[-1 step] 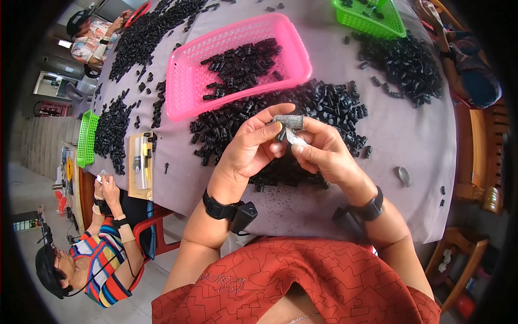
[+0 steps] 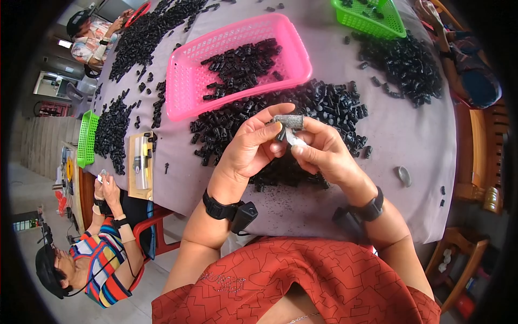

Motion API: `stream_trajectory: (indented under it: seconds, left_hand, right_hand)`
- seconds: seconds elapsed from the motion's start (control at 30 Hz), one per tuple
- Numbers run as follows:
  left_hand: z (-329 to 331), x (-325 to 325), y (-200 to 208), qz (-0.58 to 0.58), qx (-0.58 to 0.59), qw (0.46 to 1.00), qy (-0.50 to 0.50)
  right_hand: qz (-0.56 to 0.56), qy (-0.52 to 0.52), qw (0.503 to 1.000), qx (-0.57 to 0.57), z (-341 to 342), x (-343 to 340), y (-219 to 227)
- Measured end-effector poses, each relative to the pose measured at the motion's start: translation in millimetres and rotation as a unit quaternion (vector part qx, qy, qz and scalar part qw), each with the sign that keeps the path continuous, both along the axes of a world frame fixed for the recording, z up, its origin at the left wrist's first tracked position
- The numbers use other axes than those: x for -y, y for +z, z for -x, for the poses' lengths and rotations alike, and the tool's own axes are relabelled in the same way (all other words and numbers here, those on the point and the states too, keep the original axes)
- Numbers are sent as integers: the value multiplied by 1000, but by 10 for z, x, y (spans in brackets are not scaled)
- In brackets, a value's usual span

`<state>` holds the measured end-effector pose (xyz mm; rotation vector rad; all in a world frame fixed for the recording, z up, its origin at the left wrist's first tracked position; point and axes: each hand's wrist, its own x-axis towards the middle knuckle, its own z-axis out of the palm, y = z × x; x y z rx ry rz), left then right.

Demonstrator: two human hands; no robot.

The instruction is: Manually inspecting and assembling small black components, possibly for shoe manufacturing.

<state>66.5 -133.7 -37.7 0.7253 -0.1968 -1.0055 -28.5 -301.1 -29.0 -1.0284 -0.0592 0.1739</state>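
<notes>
My left hand [image 2: 249,148] and my right hand [image 2: 326,156] meet above a heap of small black plastic parts [image 2: 329,102] on the grey-covered table [image 2: 410,135]. Pinched in my left fingertips is one small black part [image 2: 281,134]. My right thumb and fingers grip a small pale piece [image 2: 297,141] that touches the part. A grey textured cover [image 2: 289,121] sits on a right fingertip. Both wrists wear black bands.
A pink basket [image 2: 183,81] holding black parts stands just beyond the heap. Green baskets sit at the far right [image 2: 367,21] and the left edge [image 2: 86,137]. More black piles [image 2: 404,65] lie around. A seated person [image 2: 102,259] works at the left; others sit at the far corners.
</notes>
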Motion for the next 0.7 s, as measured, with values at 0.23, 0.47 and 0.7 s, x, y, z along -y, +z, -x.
stream_trajectory:
  seconds: [0.23, 0.47, 0.7]
  left_hand:
    - [1, 3, 75, -59, 52, 997, 26]
    - [-52, -76, 124, -85, 210, 952, 207]
    - [-375, -324, 219, -145, 328, 833, 420]
  right_hand:
    - [8, -1, 1000, 4, 13, -34, 18]
    - [31, -99, 995, -7, 8, -68, -29]
    - [7, -157, 987, -25, -4, -64, -76]
